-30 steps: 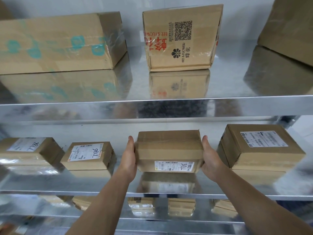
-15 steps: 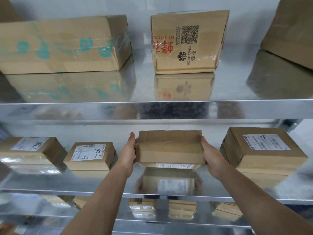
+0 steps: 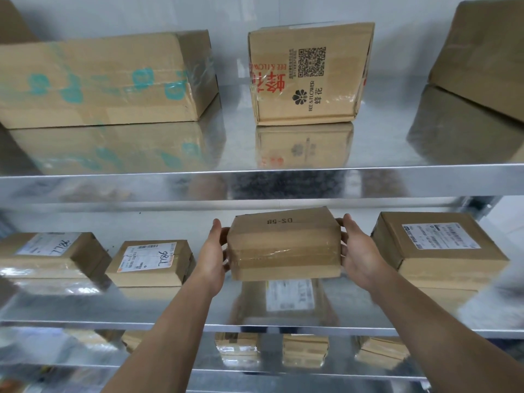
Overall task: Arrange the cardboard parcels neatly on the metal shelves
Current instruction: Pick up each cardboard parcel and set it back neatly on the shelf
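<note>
A small taped cardboard parcel (image 3: 283,248) marked "DZ-58" hangs just above the middle metal shelf (image 3: 198,310), its label side turned down and mirrored in the metal. My left hand (image 3: 214,258) grips its left end and my right hand (image 3: 358,255) grips its right end. Other parcels stand on the same shelf: two labelled ones at the left (image 3: 54,255) (image 3: 150,263) and a larger labelled one at the right (image 3: 436,246).
The upper shelf (image 3: 255,182) carries a long box with teal tape (image 3: 105,80), a "Bee & Flower" box (image 3: 309,75) and a big box at the far right (image 3: 487,63). Several small parcels (image 3: 304,350) sit on the lower shelf.
Both hands have lifted the parcel off the shelf and tipped it forward, so the white label that faced me now faces down and the "DZ-58" side shows on top.
</note>
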